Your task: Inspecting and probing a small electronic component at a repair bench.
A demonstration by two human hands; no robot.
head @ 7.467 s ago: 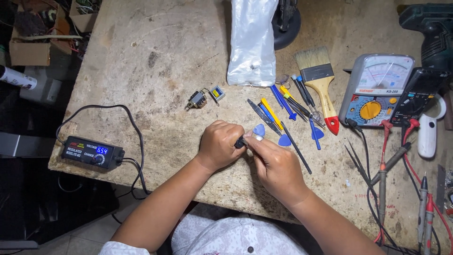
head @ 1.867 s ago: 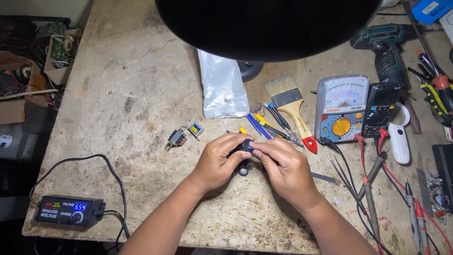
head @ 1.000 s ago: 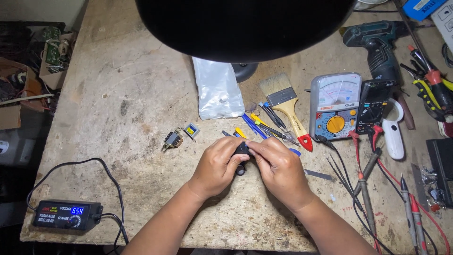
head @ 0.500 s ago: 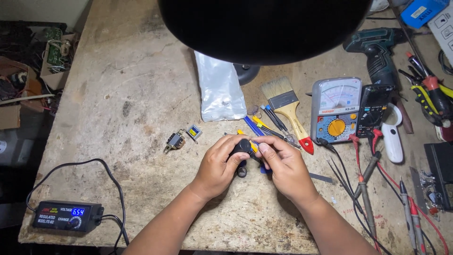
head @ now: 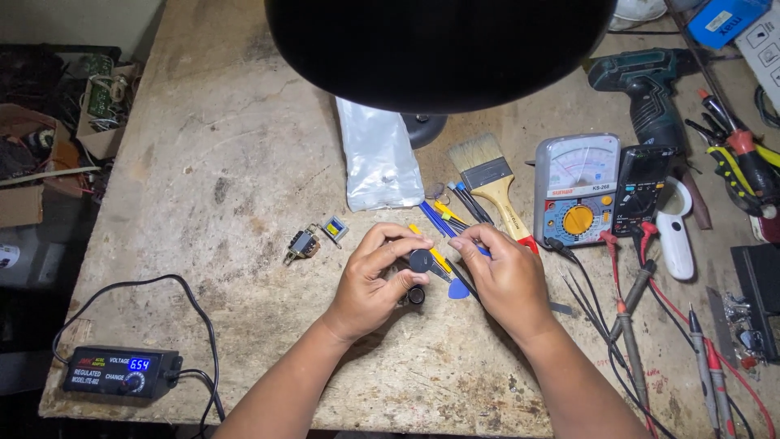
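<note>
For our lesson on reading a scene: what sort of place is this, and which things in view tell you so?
Probably a home electronics repair bench. An analog multimeter with probe leads, an adjustable power adapter with a lit display and a cordless drill lie on a worn worktop, where the left hand holds a small black part.

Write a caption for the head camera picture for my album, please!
Two hands, left hand and right hand, hold a small black round part above a workbench beside a paintbrush and analog multimeter.

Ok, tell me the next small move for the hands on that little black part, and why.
Probably set it down by the blue pick to free a hand: the left hand pinches the small black round part above the bench, and the right hand sits close beside it with fingers bunched.
</note>
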